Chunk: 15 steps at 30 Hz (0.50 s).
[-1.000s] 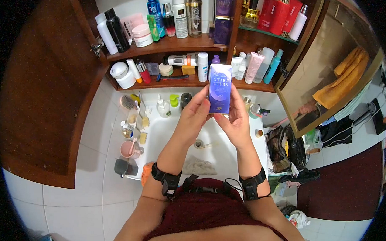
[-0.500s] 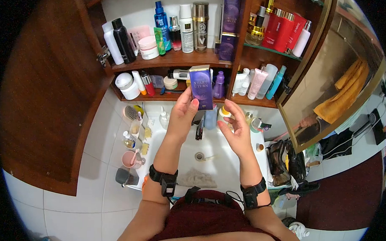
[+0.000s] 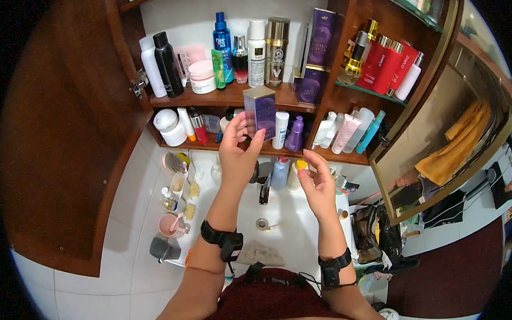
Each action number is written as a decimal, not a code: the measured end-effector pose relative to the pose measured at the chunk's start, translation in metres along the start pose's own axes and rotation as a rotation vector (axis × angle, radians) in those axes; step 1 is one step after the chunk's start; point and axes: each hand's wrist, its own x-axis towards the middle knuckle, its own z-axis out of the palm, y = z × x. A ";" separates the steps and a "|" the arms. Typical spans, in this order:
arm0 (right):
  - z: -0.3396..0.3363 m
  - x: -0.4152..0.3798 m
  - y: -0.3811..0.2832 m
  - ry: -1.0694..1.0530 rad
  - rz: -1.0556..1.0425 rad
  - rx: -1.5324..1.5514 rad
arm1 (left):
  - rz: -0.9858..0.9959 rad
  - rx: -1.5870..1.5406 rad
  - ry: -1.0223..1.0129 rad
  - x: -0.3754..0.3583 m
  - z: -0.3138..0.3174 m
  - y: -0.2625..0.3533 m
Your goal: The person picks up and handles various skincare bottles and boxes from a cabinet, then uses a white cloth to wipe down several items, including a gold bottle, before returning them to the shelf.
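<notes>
A purple box [image 3: 260,112] with a gold top is held upright by my left hand [image 3: 239,145], its fingers and thumb around the lower part. It is in front of the lower cabinet shelf [image 3: 211,145]. My right hand [image 3: 318,185] is to the right of it, fingers apart and slightly curled, with nothing in it, near a yellow-capped bottle [image 3: 296,175]. Behind the box, a white bottle [image 3: 280,130] and a purple bottle [image 3: 294,134] stand on the lower shelf. Two more purple boxes [image 3: 313,84] are stacked on the shelf above.
Below the hands is a white sink [image 3: 282,217] with a dark faucet [image 3: 264,193]. A wooden door [image 3: 60,125] stands open at the left, a mirrored door [image 3: 437,132] at the right. Bottles and jars line the shelves. A pink cup [image 3: 169,226] is left of the sink.
The purple box in my left hand has tilted and turned, so its side shows more. The view has shifted, and the shelves appear lower. My right hand remains apart from the box.
</notes>
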 end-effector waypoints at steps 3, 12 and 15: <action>0.003 0.010 0.002 0.003 -0.018 -0.006 | 0.105 0.128 0.052 0.014 0.006 -0.007; 0.020 0.036 0.001 0.041 -0.043 -0.049 | 0.275 0.355 0.162 0.044 0.027 -0.017; 0.023 0.044 -0.006 0.068 -0.071 -0.110 | 0.225 0.284 0.171 0.048 0.032 -0.028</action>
